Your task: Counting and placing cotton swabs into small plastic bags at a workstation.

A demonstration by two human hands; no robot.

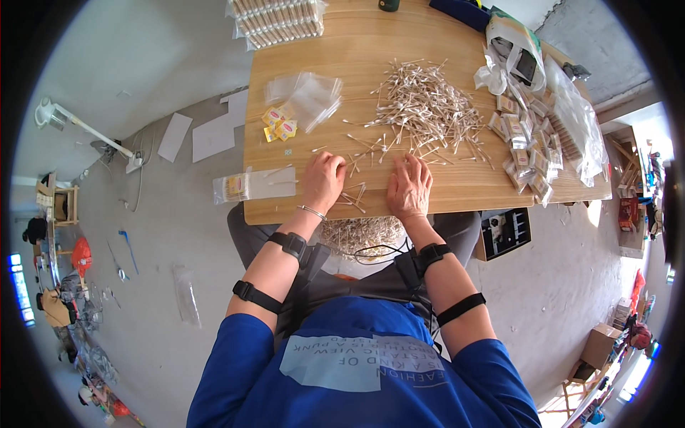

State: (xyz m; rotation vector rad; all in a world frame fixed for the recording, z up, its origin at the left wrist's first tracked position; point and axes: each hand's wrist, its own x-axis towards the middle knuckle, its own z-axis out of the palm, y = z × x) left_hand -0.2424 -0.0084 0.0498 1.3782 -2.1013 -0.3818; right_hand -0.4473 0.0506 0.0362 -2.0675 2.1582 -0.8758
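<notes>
Above the near part of the wooden table, my left hand point(325, 181) is closed, fingers curled in and thumb against them; what it holds, if anything, is hidden. Loose cotton swabs point(352, 197) lie just right of it. My right hand point(409, 188) rests at the near edge of a large heap of cotton swabs point(427, 103), its fingers stretched forward and slightly apart over some stray swabs. Left of my left hand lies a clear plastic bag point(273, 182) with a filled pack of swabs point(236, 187) by its outer end, at the table's left edge.
Clear empty bags point(312, 100) and yellow printed cards point(279, 124) lie at the table's left. Stacked swab packs point(277, 20) stand at the far left. Many filled packs point(524, 146) and a plastic carrier bag point(515, 48) crowd the right. More swabs point(362, 235) sit below the table edge.
</notes>
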